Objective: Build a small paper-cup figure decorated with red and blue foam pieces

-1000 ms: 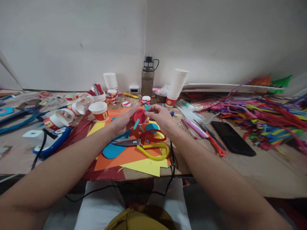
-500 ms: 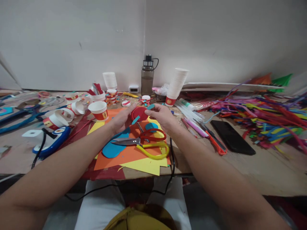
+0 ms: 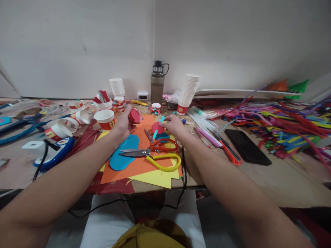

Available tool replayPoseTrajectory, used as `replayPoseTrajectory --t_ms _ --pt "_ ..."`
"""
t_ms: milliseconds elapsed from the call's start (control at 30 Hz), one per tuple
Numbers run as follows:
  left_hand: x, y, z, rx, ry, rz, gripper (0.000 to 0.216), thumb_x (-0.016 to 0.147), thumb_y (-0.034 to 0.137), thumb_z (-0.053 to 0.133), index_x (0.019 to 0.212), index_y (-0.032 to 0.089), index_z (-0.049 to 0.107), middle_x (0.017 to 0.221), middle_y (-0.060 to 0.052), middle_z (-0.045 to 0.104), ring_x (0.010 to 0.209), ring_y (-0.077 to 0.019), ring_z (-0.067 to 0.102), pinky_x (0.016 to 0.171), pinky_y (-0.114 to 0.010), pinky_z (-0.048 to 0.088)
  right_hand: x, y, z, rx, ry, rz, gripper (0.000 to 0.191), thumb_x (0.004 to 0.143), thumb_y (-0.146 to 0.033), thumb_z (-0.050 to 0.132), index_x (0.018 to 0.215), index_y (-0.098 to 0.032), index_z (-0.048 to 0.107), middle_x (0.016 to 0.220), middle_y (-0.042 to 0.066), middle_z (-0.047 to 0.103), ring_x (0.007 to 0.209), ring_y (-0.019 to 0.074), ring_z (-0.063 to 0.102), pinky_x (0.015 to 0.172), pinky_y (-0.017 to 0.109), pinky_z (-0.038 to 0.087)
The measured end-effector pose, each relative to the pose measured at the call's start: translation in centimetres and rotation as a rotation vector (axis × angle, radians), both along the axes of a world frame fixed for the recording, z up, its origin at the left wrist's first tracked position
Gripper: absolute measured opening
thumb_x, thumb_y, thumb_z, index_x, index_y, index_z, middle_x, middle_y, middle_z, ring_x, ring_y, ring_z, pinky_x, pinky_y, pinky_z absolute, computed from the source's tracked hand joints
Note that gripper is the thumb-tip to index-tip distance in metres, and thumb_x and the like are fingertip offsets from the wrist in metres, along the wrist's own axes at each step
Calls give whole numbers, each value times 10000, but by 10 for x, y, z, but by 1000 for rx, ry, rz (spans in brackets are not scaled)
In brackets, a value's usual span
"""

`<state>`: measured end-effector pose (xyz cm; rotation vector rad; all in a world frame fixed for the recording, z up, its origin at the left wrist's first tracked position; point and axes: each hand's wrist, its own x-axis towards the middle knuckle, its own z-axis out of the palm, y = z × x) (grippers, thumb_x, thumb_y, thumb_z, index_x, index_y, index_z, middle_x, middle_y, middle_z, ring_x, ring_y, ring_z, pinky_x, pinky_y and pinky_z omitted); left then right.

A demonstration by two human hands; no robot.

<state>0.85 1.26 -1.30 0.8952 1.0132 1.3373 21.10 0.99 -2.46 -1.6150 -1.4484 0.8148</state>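
My left hand (image 3: 123, 124) is closed on a small red round-ended piece (image 3: 135, 116), which looks like a cup tilted on its side. The fingertips of my right hand (image 3: 173, 124) pinch a red paper disc (image 3: 157, 128) with a teal strip (image 3: 155, 134) across it. The two red pieces are apart. Under my hands, scissors (image 3: 148, 152) with one red and one yellow handle rest on an orange sheet (image 3: 113, 176) and a blue cut shape (image 3: 121, 162). Another slim tool, partly hidden, lies behind the scissors.
White paper cups (image 3: 104, 120) stand and lie on the left near a blue device (image 3: 55, 155). A leaning cup stack (image 3: 190, 91) and a bottle (image 3: 157, 82) stand behind. Pens, a box cutter (image 3: 232, 155), a phone (image 3: 247, 146) and pipe cleaners (image 3: 281, 127) lie right.
My hands have drawn apart. My left hand has moved left with the red round-ended piece, and the red disc with its teal strip has come away in my right hand.
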Motion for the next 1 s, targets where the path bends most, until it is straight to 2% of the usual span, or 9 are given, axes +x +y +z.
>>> replayPoseTrajectory --t_ms 100,233,300,467,567,667,767,833,1000 --pt "1 -3 4 50 -53 -40 516 849 654 489 900 170 661 741 -66 720 566 -123 635 434 -198 381 0 -2 0 17 -132 15 311 639 -249 777 892 -164 616 701 20 650 698 184 609 645 285 450" --pt "2 -7 6 42 -108 -166 538 849 651 496 980 158 665 838 -84 737 636 -139 664 487 -212 432 1 -17 13 177 -519 59 410 798 -320 666 1142 -114 582 909 142 700 868 270 646 760 356 460" --pt "2 -7 5 39 -131 -207 531 847 643 507 1001 159 662 873 -92 741 663 -149 674 509 -219 453 3 -21 18 219 -619 42 427 852 -346 607 1200 -106 549 974 170 698 902 286 648 771 366 460" --pt "1 -7 3 27 -135 -265 530 845 632 521 1035 158 664 933 -111 740 687 -153 682 537 -229 487 11 -19 25 170 -733 -22 329 860 -314 606 1123 -118 592 1004 169 697 913 259 646 771 327 456" --pt "1 -8 3 35 -140 -292 512 841 618 543 1036 161 667 955 -106 735 705 -149 685 542 -222 496 20 -19 35 220 -754 -69 231 895 -283 543 1072 -169 638 1031 133 701 935 241 641 805 326 454" --pt "2 -10 4 49 -179 -314 469 827 590 588 1032 175 664 981 -87 730 765 -146 685 555 -212 503 30 -22 41 160 -834 -165 268 904 -356 530 1010 -157 676 1037 165 699 967 275 644 820 357 456" --pt "4 -12 5 51 -225 -290 436 798 556 650 1024 183 662 1001 -60 724 789 -132 670 567 -210 507 37 -21 36 -30 -910 -136 456 850 -479 593 1059 -84 681 1081 248 681 1025 338 642 830 392 465" --pt "5 -13 5 50 -233 -279 419 784 530 680 1016 182 662 1029 -52 719 807 -129 664 572 -212 508 39 -18 27 -94 -898 -71 517 794 -504 649 1088 -80 685 1131 259 667 1079 350 628 861 396 463" --pt "6 -13 1 65 -220 -361 440 793 503 684 1090 180 652 1151 -83 693 884 -156 671 583 -230 515 42 -5 10 -83 -805 -81 389 750 -337 668 1074 -124 709 1060 200 714 999 311 666 809 349 484"
